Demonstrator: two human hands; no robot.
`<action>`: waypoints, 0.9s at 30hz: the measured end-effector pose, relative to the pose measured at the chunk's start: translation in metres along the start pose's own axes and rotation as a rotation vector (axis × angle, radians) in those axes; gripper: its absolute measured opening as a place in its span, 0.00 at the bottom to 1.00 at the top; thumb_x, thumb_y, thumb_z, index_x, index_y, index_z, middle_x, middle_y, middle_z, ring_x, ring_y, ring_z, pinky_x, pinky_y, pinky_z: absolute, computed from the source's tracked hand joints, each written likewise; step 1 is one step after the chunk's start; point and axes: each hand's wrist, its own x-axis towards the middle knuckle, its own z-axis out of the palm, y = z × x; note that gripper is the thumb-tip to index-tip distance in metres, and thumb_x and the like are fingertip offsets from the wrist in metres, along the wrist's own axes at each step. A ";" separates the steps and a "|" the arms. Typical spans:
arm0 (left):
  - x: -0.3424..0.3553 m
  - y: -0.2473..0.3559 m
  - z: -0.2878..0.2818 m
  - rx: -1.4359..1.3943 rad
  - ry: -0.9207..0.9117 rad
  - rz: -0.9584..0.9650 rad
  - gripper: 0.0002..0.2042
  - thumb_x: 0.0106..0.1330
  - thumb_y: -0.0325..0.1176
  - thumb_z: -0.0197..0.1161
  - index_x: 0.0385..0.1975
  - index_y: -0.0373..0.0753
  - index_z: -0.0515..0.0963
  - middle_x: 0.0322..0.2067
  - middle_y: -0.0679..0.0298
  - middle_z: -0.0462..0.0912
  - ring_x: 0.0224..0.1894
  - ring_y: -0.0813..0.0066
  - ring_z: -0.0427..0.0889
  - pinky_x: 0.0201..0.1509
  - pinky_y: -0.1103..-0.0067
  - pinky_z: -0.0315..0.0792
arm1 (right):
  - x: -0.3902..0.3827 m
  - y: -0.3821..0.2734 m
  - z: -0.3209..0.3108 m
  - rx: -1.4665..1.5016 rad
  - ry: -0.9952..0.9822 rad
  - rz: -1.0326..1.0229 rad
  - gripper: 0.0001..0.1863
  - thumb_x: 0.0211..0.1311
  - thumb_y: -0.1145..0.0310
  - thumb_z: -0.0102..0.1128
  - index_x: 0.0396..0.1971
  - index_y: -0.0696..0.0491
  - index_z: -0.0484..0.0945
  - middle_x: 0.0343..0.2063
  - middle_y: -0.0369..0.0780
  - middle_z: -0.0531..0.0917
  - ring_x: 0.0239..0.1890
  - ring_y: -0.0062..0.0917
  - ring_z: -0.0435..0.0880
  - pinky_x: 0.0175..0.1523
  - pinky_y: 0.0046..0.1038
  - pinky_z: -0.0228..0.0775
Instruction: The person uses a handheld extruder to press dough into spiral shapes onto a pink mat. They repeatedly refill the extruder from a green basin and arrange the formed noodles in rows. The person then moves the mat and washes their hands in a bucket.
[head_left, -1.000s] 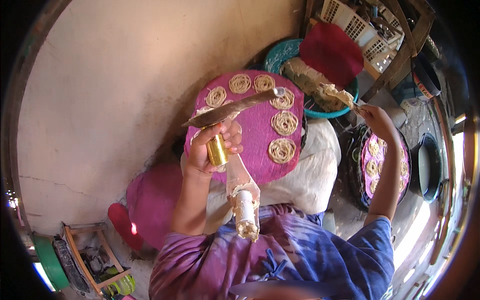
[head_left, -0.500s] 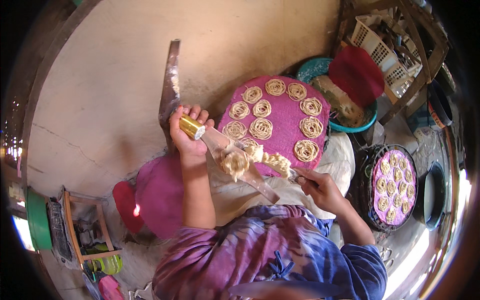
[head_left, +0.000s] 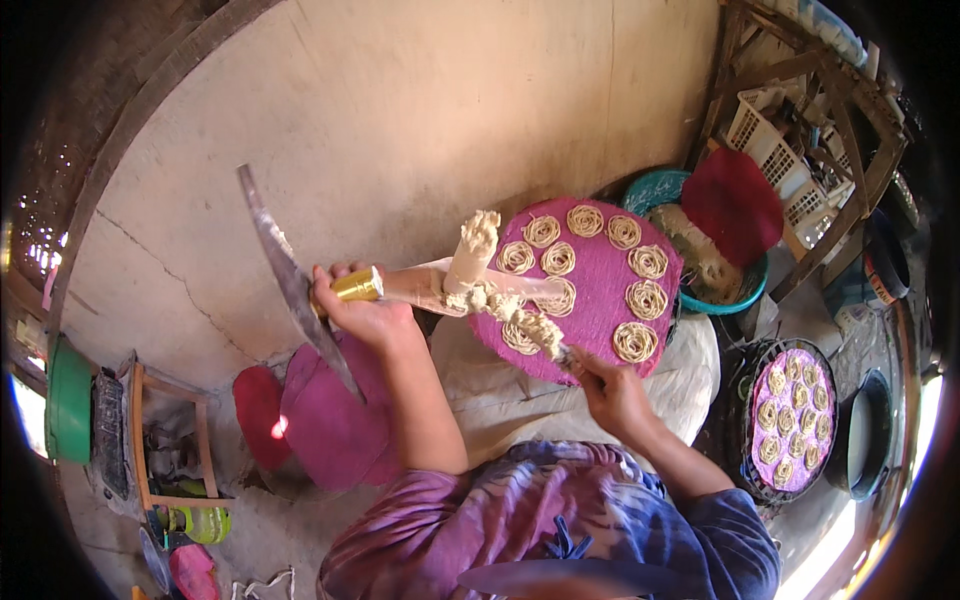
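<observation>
My left hand is closed around both parts of a wooden noodle press. One part is a dark wooden bar with a gold-coloured plunger. The other is a paler bar with a cylinder standing up from it, pale dough heaped at its top. My right hand grips a dough-coated utensil; its exact kind is hidden under the dough. Sticky dough runs from it up to the cylinder's base. Below the press, a round pink mat carries several coiled noodle nests.
Behind the mat stands a teal basin with dough and a dark red disc. At right, a second pink mat holds several nests beside a dark basin. Purple discs lie left, near a wooden stool. A wall rises ahead.
My left hand has turned the press: its dark bar now leans left, and the dough-filled cylinder shows from the side. My right hand keeps its dough-coated utensil against the press. The whole view has shifted.
</observation>
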 end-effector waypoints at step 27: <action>0.029 -0.056 -0.001 1.521 -1.540 1.039 0.34 0.54 0.44 0.72 0.58 0.33 0.68 0.57 0.49 0.71 0.57 0.49 0.71 0.60 0.62 0.66 | 0.141 0.286 -0.217 -1.188 0.046 0.455 0.09 0.54 0.67 0.57 0.30 0.52 0.85 0.32 0.43 0.87 0.36 0.34 0.88 0.37 0.37 0.81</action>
